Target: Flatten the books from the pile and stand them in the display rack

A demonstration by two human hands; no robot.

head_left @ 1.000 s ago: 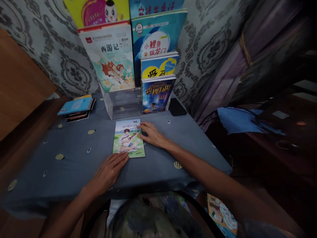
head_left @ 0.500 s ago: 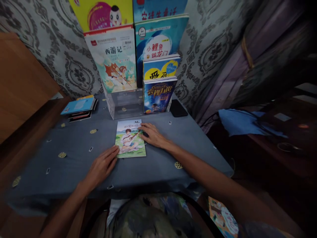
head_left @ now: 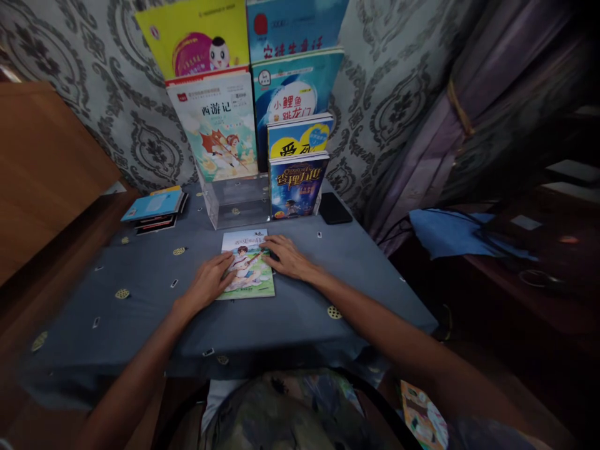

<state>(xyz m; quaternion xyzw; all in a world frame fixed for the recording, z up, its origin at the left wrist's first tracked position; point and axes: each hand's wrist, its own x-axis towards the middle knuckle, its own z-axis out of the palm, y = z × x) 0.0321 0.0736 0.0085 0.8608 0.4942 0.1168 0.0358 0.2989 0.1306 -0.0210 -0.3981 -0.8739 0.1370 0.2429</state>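
Booklet (head_left: 247,264): flat on counter (head_left: 140,294), at 6 o'clock of the clear stand (head_left: 237,200).
Left hand (head_left: 209,282): grip released — fingers flat on cover.
Right hand (head_left: 288,257): grip released, resting on right edge.
Progress: booklet not yet lifted — stand's front-left slot unfilled.

Your table (head_left: 140,312): grey-blue cloth cover, small gold and white motifs scattered over it. Thin green booklet (head_left: 247,265) flat near middle, both your hands resting on it. Clear plastic stand (head_left: 237,200) at back edge, upright books racked in it. Stack of flat books (head_left: 154,209) at back left, blue one on top. Black phone (head_left: 335,208) at back right, just beside stand. Cloth hangs over front edge.
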